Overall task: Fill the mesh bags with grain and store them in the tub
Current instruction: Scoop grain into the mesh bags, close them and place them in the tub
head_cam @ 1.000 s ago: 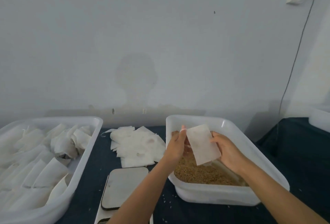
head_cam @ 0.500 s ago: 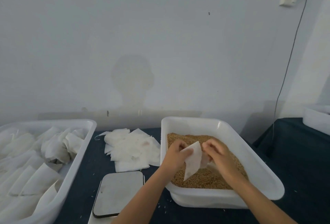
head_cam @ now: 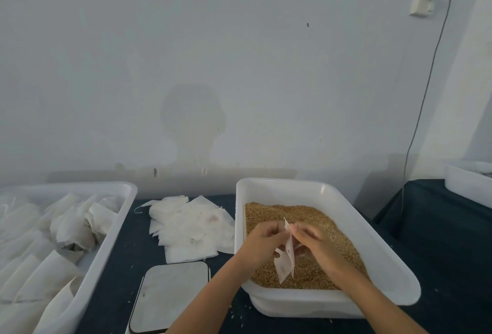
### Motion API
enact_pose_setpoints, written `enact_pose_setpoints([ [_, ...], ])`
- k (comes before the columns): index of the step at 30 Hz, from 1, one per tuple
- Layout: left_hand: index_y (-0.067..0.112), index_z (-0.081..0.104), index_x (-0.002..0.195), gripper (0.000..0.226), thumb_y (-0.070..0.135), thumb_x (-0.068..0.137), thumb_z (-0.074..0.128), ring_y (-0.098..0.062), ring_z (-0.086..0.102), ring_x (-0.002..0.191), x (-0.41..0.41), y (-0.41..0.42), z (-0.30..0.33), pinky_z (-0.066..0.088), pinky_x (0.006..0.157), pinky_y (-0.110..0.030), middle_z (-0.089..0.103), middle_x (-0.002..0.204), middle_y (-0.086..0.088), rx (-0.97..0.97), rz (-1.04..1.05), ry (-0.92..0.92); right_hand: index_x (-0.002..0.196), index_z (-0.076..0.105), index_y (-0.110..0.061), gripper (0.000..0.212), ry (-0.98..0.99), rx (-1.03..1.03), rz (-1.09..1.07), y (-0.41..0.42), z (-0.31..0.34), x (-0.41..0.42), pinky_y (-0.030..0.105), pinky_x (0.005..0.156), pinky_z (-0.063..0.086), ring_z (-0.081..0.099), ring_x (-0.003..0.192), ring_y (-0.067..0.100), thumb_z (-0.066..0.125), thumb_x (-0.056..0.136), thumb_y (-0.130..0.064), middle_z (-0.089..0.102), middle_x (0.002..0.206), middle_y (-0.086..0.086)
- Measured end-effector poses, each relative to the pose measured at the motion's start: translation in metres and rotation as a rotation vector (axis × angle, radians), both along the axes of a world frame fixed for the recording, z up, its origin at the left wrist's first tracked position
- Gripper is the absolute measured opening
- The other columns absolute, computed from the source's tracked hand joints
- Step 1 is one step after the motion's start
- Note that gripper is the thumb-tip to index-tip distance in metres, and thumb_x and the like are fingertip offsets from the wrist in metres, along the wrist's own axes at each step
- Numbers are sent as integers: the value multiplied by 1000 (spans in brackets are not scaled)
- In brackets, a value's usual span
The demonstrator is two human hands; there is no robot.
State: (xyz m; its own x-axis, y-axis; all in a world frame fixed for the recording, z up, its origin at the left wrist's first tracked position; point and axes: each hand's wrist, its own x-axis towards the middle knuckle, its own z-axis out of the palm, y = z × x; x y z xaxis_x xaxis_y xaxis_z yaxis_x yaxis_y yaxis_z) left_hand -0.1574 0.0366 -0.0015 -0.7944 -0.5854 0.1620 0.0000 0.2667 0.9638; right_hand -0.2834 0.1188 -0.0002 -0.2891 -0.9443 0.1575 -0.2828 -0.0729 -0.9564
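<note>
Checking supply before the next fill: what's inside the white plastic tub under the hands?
The white plastic tub holds loose golden-brown grain. Both hands and the white mesh bag cover its middle; the tub's floor is hidden.

A table (head_cam: 122, 259) covered in dark blue cloth carries everything. Directly beneath both hands, a white plastic tub (head_cam: 394, 280) of brown grain (head_cam: 327, 219) is set on the cloth. Just to the left of the left hand (head_cam: 262, 242), a loose pile of flat white mesh bags (head_cam: 191, 227) is spread on the cloth. Nearer the viewer than that pile, below and left of the left hand, a flat grey scale (head_cam: 170, 296) is placed. Far to the left of both hands, a second white tub (head_cam: 106, 243) is seen, holding filled white bags. A few stray grains are scattered on the cloth by the scale.
</note>
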Motion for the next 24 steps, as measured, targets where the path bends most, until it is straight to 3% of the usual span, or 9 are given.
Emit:
enact_pose_setpoints([
  [4, 16, 51, 74, 17, 4, 84, 58, -14, 56, 69, -1, -1, -5, 50, 66, -26, 57, 77, -5, -128, 72, -26, 76, 64, -6, 20, 180, 72, -93, -3, -4, -3, 30, 60, 50, 63, 63, 20, 54, 93, -9, 68, 69, 7],
  [6, 18, 46, 79, 20, 3, 84, 58, -9, 57, 62, -2, -3, -7, 49, 61, -22, 57, 76, -3, -161, 146, -60, 73, 61, 0, 21, 219, 114, -155, -4, -8, -6, 28, 55, 42, 54, 56, 18, 52, 91, -5, 63, 62, 7],
  [9, 23, 44, 81, 24, 0, 89, 49, -4, 54, 60, -4, -4, -9, 44, 56, -15, 52, 75, 3, -320, 205, -63, 61, 52, -10, 30, 276, 165, -240, -5, -12, -11, 17, 46, 33, 41, 43, 7, 52, 90, -6, 50, 50, -6],
  [12, 14, 63, 83, 22, 4, 92, 45, 4, 41, 69, -7, -3, -14, 32, 62, -3, 48, 85, 9, -657, 219, -120, 58, 49, -13, 33, 304, 201, -246, -6, -13, -13, 16, 46, 33, 39, 41, 6, 51, 90, -6, 47, 49, -5],
  [14, 11, 67, 87, 22, 11, 93, 45, 0, 39, 78, -10, -2, -18, 28, 63, -2, 43, 90, 8, -752, 254, -115, 57, 50, -12, 34, 268, 207, -236, -7, -13, -14, 16, 45, 33, 40, 42, 8, 50, 90, -4, 47, 49, -4],
  [18, 14, 63, 90, 33, 42, 92, 46, -12, 37, 100, -12, 2, -23, 31, 86, -18, 41, 103, 5, -925, 276, -188, 60, 54, -6, 31, 105, 173, -255, -5, -6, -11, 18, 44, 38, 47, 45, 10, 51, 91, -2, 56, 56, 6],
  [20, 14, 62, 90, 27, 39, 90, 52, -12, 35, 104, -12, 2, -21, 35, 92, -22, 40, 109, 3, -985, 245, -150, 65, 61, -4, 28, 93, 169, -309, -3, -6, -11, 21, 50, 42, 54, 53, 12, 52, 92, -7, 62, 63, 11],
  [22, 16, 59, 86, 15, 29, 89, 53, -12, 34, 102, -12, 1, -15, 35, 90, -22, 41, 110, 3, -1021, 147, -53, 76, 63, -9, 25, 302, 197, -439, -4, -10, -16, 20, 59, 42, 56, 63, 13, 49, 95, -17, 65, 74, 11],
  [24, 17, 56, 82, 10, 24, 88, 52, -13, 36, 97, -12, -1, -8, 34, 86, -22, 46, 105, 1, -1078, 47, -27, 87, 56, -19, 18, 703, 295, -545, -3, -8, -26, 20, 67, 39, 52, 74, 8, 44, 97, -27, 60, 87, -4],
])
